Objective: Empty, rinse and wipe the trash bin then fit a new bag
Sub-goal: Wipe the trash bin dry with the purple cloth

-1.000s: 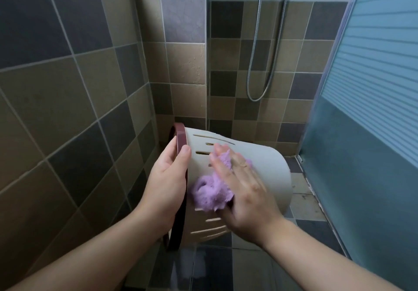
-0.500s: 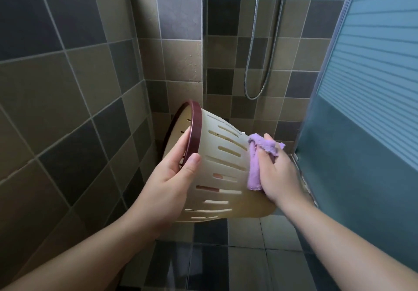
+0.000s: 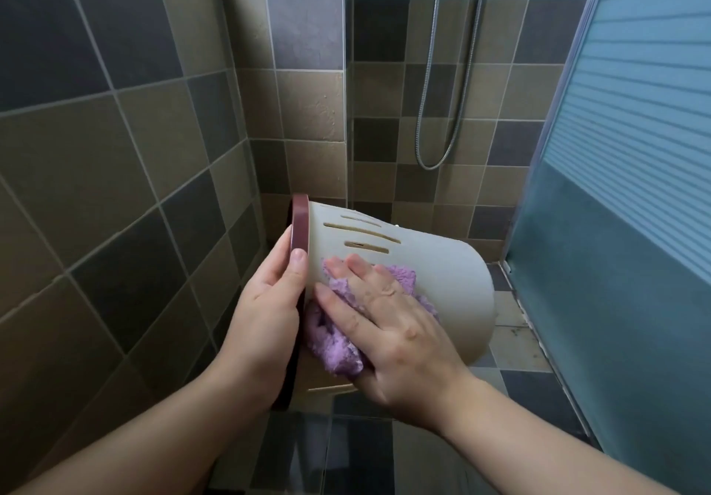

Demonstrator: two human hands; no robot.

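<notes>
Tiled walls [image 3: 127, 140] box in the whole scene, a checker of dark grey and tan squares running down the left and across the back corner. On the right a frosted glass shower door [image 3: 623, 194] fills the frame from top to bottom, its upper part ribbed with pale horizontal bands, and its lower track meets the floor just beside the bin's base. The tiled floor [image 3: 515, 337] shows below and to the right, same mix of dark and light squares. Behind a clear glass panel at the back, a metal shower hose [image 3: 442, 110] hangs in a long loop against the wall.

Centre frame, held up off the floor and tipped on its side: the trash bin [image 3: 442, 275], cream plastic with slots cut along its wall, its dark red rim [image 3: 300, 225] turned left toward the wall and its closed base pointing right toward the door. The left hand [image 3: 265, 313] clamps that rim, thumb lying over the outside edge and fingers curled round behind it, out of sight. The right hand [image 3: 388, 321] lies across the bin's side with fingers spread fairly straight, pressing a fluffy purple cloth [image 3: 338, 344] flat against the plastic just beside the rim. That hand and the cloth cover much of the near wall of the bin; both forearms cross the lower frame
</notes>
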